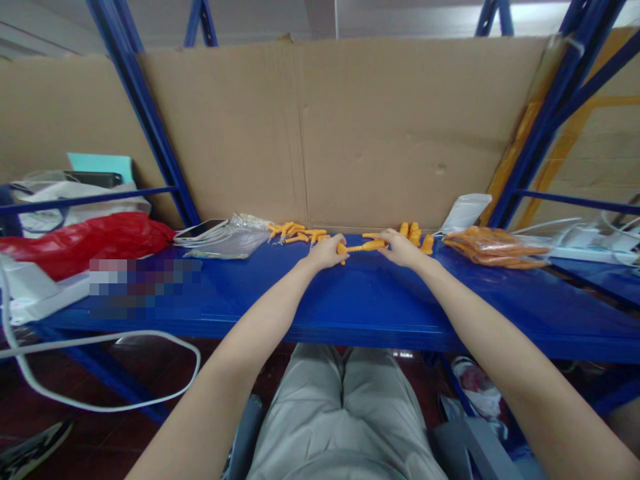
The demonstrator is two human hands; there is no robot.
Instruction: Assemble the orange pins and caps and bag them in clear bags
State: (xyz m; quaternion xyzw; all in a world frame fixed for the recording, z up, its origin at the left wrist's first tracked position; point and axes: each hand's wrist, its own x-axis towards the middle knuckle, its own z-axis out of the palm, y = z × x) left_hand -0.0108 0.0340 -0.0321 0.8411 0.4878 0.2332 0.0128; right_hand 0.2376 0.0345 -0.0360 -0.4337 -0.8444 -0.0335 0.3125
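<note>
An orange plastic piece (371, 246) lies level between my two hands, just above or on the blue tabletop. Its middle is thin and ridged, and it widens toward the right. My left hand (329, 253) grips the left end, where a bit of orange shows below the fingers. On the right end are the closed fingers of my right hand (401, 249). Near my left hand lie several small orange parts (289, 231) with thin metal chains. Several thicker orange pieces (414, 233) stand behind my right hand, and another orange piece (427, 244) is beside it.
The blue table (373, 300) backs onto a cardboard panel (390, 133). A phone (204, 229), white cable and clear bag (240, 239) lie left; a red bag (90, 243) is farther left. Bagged orange pieces (490, 247) and a power strip (590, 252) sit right. Blue posts (150, 120) frame the table.
</note>
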